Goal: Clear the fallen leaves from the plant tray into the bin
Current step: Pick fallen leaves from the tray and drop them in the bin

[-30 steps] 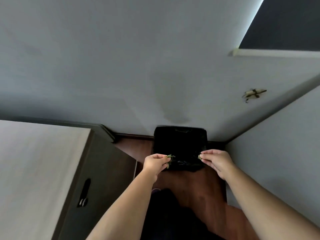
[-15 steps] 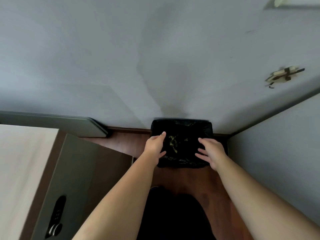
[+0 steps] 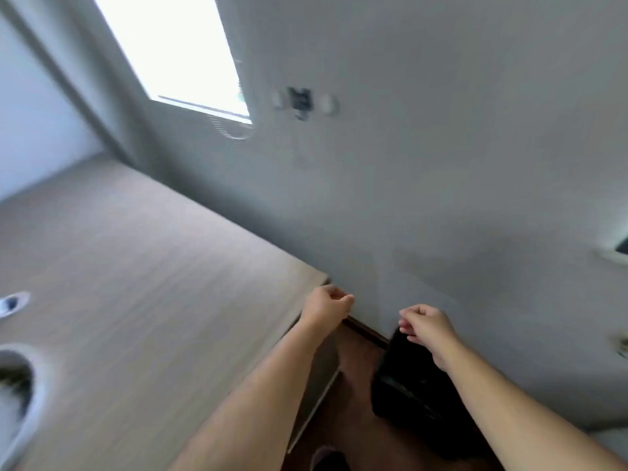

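Note:
The black bin (image 3: 413, 389), lined with a black bag, stands on the wooden floor against the grey wall, partly hidden by my right forearm. My left hand (image 3: 326, 309) hovers at the corner of the light wooden table (image 3: 142, 283), fingers curled in with nothing visible in them. My right hand (image 3: 426, 326) hangs above the bin's far edge, fingers loosely curled, nothing held. At the far left edge, a white round pot or tray (image 3: 17, 382) with dark contents shows only in part and blurred. No leaves can be made out.
A bright window (image 3: 176, 52) sits high on the left. A dark wall fitting (image 3: 300, 102) hangs on the grey wall. A small white object (image 3: 12, 304) lies on the table's left edge. Dark floor (image 3: 350, 413) runs between table and bin. The frame is motion-blurred.
Both hands let green leaves drop into the bin, then pulled back and up. The view swung left from the bin toward the table and window.

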{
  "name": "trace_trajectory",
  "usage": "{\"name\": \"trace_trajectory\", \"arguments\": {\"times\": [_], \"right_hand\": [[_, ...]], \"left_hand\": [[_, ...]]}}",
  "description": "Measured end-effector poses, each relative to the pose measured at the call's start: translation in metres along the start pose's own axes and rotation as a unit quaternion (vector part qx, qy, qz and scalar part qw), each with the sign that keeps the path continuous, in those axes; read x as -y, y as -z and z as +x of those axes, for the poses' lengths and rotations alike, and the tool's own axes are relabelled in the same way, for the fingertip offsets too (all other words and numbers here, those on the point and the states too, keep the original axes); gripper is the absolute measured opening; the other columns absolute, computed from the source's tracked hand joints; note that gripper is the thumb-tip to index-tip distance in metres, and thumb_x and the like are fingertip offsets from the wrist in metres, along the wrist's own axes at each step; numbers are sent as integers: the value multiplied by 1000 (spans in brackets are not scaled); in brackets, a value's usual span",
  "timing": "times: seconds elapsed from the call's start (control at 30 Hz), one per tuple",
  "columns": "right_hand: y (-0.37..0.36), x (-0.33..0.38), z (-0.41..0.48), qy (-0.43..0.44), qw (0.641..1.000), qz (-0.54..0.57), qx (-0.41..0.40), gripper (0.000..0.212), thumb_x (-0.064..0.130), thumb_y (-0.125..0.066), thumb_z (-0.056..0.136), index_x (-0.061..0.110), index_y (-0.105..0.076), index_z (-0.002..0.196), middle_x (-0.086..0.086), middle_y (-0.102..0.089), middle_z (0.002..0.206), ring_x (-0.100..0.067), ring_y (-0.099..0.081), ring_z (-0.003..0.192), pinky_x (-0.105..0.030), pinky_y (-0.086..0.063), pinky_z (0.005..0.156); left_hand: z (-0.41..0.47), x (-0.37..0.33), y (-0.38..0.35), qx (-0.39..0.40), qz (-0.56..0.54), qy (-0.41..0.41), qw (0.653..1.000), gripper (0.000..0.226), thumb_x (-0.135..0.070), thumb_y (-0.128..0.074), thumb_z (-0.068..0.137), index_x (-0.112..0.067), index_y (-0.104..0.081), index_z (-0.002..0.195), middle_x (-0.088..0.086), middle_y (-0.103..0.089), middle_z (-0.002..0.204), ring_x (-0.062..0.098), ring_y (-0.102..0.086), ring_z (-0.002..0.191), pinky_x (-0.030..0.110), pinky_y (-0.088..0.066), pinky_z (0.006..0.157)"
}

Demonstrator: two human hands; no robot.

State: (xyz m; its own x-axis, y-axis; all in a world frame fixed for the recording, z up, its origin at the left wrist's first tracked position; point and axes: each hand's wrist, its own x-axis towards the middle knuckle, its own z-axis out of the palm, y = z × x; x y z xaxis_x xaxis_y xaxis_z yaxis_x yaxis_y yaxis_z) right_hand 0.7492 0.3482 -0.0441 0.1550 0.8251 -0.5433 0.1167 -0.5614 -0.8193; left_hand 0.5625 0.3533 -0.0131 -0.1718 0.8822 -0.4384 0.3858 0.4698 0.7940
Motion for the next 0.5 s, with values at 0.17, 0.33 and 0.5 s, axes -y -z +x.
{"name": "trace_trajectory", "arguments": {"times": [0.17, 0.33, 0.5], "right_hand": [[-117, 61, -60, 99, 977, -122, 147, 21, 16, -57, 87, 16, -53, 67, -3, -58, 61, -16, -51, 54, -23, -38, 52], [-235, 75, -140, 205, 891, -274, 298, 15, 17, -59, 87, 12, -60, 72, -5, -63, 66, -17, -56, 58, -27, -43, 58], [-331, 65, -213, 248, 819, -329, 399, 11, 14, -59, 85, 12, -62, 75, -4, -62, 67, -17, -54, 57, -24, -40, 52]], "left_hand": [[-78, 30, 135, -153, -25, 28, 987, 24, -28, -60, 85, -16, -59, 65, 3, -65, 66, 20, -61, 67, 31, -51, 73], [-174, 105, 241, -305, -25, 104, 946, 16, -27, -60, 83, -15, -59, 72, 15, -72, 94, 29, -66, 87, 33, -53, 81], [-247, 191, 310, -409, -14, 186, 893, 10, -22, -59, 82, -17, -57, 74, 10, -70, 97, 28, -63, 93, 31, -51, 77]]}}
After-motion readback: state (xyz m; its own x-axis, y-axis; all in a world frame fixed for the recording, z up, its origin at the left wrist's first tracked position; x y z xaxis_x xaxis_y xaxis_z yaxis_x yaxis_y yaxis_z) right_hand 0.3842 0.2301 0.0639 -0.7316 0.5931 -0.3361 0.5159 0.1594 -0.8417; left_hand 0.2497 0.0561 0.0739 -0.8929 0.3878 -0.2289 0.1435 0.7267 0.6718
